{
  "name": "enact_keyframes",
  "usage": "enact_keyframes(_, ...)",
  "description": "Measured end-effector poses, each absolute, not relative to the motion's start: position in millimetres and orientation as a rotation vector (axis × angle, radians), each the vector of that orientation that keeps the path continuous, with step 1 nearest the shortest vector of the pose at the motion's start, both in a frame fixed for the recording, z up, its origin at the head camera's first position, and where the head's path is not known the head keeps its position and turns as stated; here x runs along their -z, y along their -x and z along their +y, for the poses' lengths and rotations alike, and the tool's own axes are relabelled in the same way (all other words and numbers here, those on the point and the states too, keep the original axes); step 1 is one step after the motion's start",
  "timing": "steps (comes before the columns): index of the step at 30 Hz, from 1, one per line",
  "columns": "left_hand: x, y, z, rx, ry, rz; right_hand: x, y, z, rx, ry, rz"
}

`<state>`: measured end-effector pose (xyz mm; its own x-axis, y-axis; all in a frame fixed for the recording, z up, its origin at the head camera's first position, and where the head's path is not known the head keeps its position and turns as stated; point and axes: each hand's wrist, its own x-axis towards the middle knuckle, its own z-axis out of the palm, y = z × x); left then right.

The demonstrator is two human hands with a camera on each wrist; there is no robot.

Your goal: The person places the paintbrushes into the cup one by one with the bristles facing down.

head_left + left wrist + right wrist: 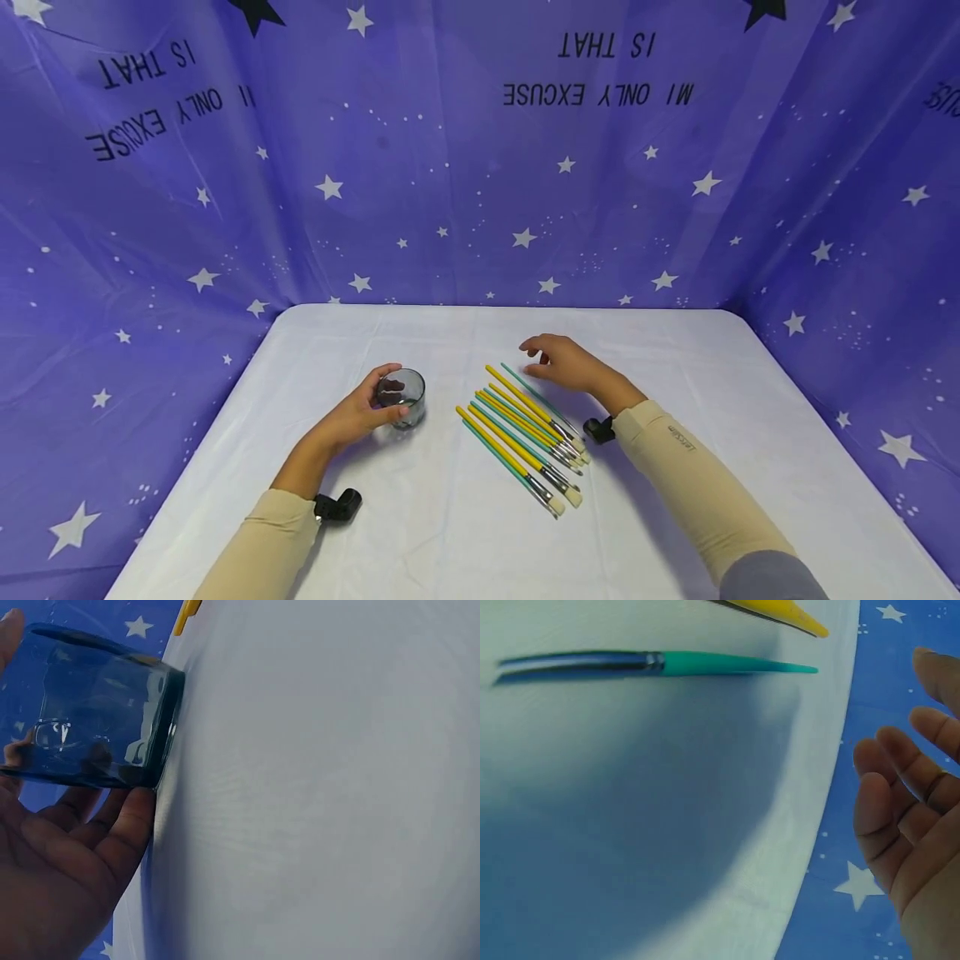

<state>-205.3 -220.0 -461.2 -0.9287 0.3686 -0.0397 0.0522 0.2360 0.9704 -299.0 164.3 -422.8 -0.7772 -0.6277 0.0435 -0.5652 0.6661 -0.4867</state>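
Beige sleeves (686, 471) stretch forward from you; your left hand (363, 408) grips an upright glass tumbler (414, 410). Your right hand (566, 364), relaxed and empty, hovers right of slanting paintbrushes (507, 438), bristles (573, 497) nearer you, on the white-covered tabletop (420, 517) before purple star-print curtains (480, 192).

Up from the lower left of the head view comes the left forearm (258, 542), beige-sleeved, running to a bare left wrist (300, 465), and there's the left hand (354, 417), just left of centre, thumb and fingers parted and curved in a grip! Over to the lower right, the right forearm (693, 479) slants up and inward, also beige-sleeved, and the right hand (566, 361), right of centre, hovers with fingers loosely bent, tips pointing left.
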Motion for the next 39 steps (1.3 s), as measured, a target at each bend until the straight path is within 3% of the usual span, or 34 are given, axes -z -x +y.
enact_keyframes(13,460.9,202.1,-222.3,-1.745,-0.418,2.269,438.9,323.4,145.4,0.873,0.801,2.614)
enact_keyframes(39,461.1,200.6,-220.6,-1.750,-0.391,2.258,448.2,338.5,124.9,0.680,0.762,2.564)
